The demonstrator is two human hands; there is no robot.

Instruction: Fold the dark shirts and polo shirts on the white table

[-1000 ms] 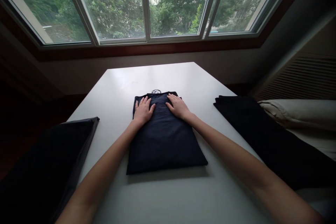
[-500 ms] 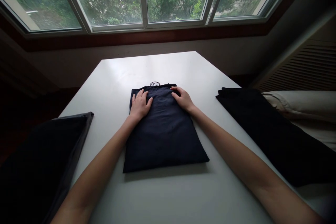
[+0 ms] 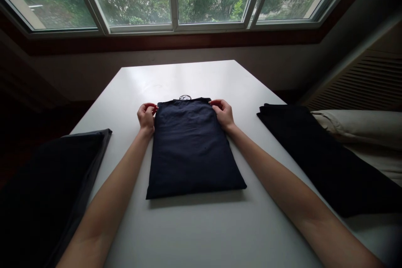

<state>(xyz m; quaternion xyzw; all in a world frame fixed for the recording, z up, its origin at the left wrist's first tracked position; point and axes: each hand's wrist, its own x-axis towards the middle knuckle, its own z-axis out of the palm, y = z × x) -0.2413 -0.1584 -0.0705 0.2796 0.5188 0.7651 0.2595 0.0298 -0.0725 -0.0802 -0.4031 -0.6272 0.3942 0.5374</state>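
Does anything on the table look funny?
Yes, one small thing: a little round shape pokes out past the collar of the folded navy shirt, right at its top edge. It looks odd as a pale spot beside the dark cloth, but it's too small to tell what it is.

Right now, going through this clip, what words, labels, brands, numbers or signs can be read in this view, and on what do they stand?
Neck label on the folded navy shirt: too small and blurred to read.
No other readable text shows in this view.
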